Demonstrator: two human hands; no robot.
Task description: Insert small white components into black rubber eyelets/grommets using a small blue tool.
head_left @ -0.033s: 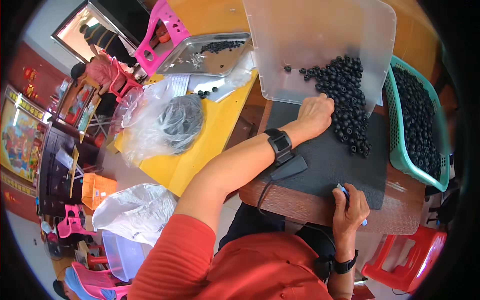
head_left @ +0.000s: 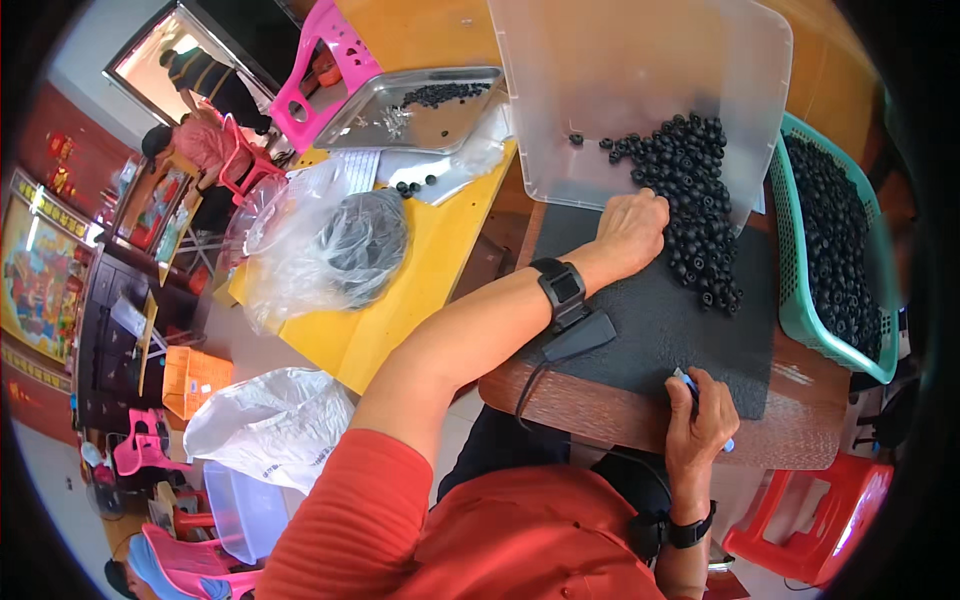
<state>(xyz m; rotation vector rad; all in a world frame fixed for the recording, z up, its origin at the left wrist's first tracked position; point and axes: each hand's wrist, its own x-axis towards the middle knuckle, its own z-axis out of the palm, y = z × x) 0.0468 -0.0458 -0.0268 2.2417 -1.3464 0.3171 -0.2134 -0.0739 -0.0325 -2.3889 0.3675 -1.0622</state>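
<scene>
A heap of small black ring-like parts (head_left: 700,230) spills from a clear plastic bin (head_left: 590,60), tipped toward me, onto a dark mat (head_left: 640,350). My left hand (head_left: 635,232) rests against the heap's left side with fingers curled; whatever they hold is hidden. Near the mat's front edge, my right hand (head_left: 708,415) is closed around a slim blue-handled tool with a pale tip (head_left: 686,378), possibly a utility knife. Its blue end pokes out below my fingers.
To the right stands a green basket (head_left: 795,250) full of similar black parts. A yellow table (head_left: 350,345) at left bears a plastic bag with a dark coil (head_left: 365,245) and a metal tray (head_left: 440,125). A red stool (head_left: 815,520) is at lower right. Other people are in the background.
</scene>
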